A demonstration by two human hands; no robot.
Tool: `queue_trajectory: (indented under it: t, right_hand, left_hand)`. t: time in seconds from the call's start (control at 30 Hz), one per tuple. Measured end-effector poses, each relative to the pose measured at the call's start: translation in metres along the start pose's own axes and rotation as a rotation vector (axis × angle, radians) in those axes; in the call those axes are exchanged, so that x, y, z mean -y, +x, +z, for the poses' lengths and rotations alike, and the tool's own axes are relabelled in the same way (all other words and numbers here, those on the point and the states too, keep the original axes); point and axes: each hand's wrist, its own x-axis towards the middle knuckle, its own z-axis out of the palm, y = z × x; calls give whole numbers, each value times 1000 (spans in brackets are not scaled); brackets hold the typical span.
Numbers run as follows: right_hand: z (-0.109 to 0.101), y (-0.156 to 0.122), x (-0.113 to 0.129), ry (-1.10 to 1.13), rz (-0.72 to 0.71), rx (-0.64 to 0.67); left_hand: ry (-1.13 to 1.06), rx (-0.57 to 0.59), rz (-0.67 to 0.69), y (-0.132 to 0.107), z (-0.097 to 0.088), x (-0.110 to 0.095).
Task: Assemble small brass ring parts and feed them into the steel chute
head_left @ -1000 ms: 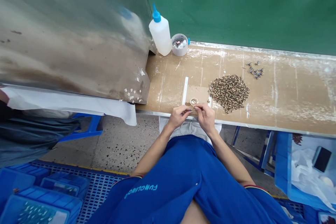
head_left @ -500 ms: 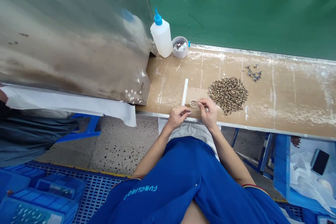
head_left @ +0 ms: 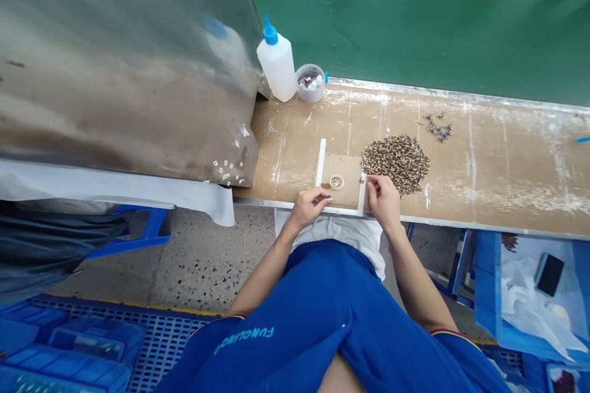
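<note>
My left hand (head_left: 310,207) rests at the bench's front edge with its fingertips together, just below a small clear ring (head_left: 336,182). The ring lies on a square cardboard pad (head_left: 343,179), and neither hand touches it. My right hand (head_left: 383,201) sits at the pad's right side, its fingers pinched against a white strip (head_left: 362,194). A second white strip (head_left: 320,163) edges the pad's left side. To the right lies a heap of tiny metal parts (head_left: 396,163), with a few bluish parts (head_left: 437,129) beyond it.
A glue bottle with a blue nozzle (head_left: 276,62) and a round tub (head_left: 310,83) stand at the bench's back. A metal panel (head_left: 129,67) rises at the left, a green wall (head_left: 415,24) behind. Blue crates (head_left: 92,344) sit on the floor; a blue bin (head_left: 530,295) stands right.
My right hand has moved rightward off the ring to the pad's right edge. The ring now lies uncovered between my hands, and my left hand has stayed close to where it was.
</note>
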Motion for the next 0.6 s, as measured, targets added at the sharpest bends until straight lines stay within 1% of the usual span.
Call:
queue_trajectory:
  t: [0.07, 0.13, 0.3, 0.4, 0.5, 0.6]
  right_hand:
    - [1, -2, -3, -22, -37, 60]
    - [4, -3, -3, -39, -38, 81]
    - [12, 3, -3, -103, 13, 51]
    - [10, 7, 0, -97, 9, 68]
    - [4, 7, 8, 42, 37, 92]
    - [-3, 0, 25, 301, 117, 112]
  left_hand:
    - [14, -7, 10, 0, 1, 0]
    - [26, -21, 21, 0, 1, 1]
    - [43, -58, 68, -3, 5, 0]
    - [14, -69, 98, -8, 9, -5]
    - [15, -76, 120, -13, 9, -19]
    - [89, -62, 142, -16, 2, -39]
